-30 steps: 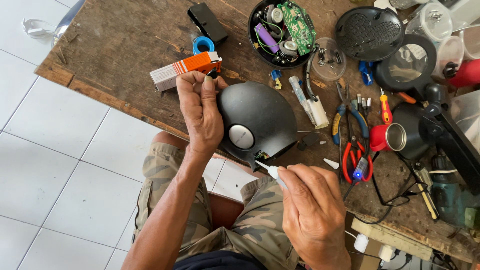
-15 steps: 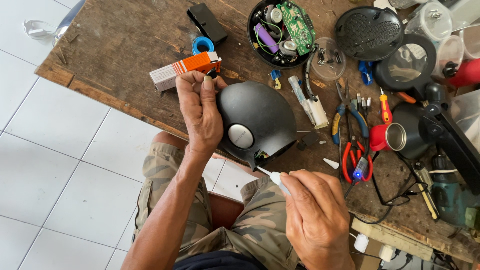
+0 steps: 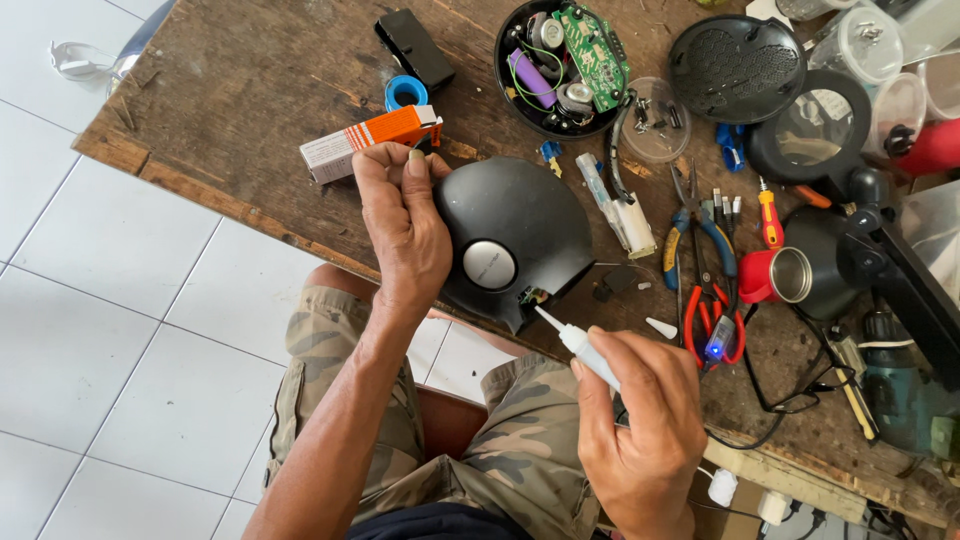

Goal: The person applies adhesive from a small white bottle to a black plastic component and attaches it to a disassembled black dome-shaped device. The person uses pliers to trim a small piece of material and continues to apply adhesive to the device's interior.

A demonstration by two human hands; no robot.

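Note:
My left hand (image 3: 405, 225) grips the left rim of a round black plastic shell (image 3: 525, 225) with a silver disc (image 3: 489, 265) in its middle, held at the near edge of the wooden workbench (image 3: 230, 95). My right hand (image 3: 640, 425) holds a small white glue tube (image 3: 578, 345), its thin nozzle pointing up-left at the shell's lower edge, just short of a notch where small parts show. A white cap (image 3: 661, 327) lies on the bench beside it.
An orange and white box (image 3: 370, 142), blue tape roll (image 3: 405, 92), an open black housing with a green circuit board (image 3: 570, 60), pliers (image 3: 700, 225), red cutters (image 3: 712, 325), a red cup (image 3: 775, 277), a drill (image 3: 900, 390) and plastic containers crowd the bench.
My right hand has lifted the tube slightly, bringing the nozzle tip closer to the shell's lower edge. My left hand and the shell have stayed put.

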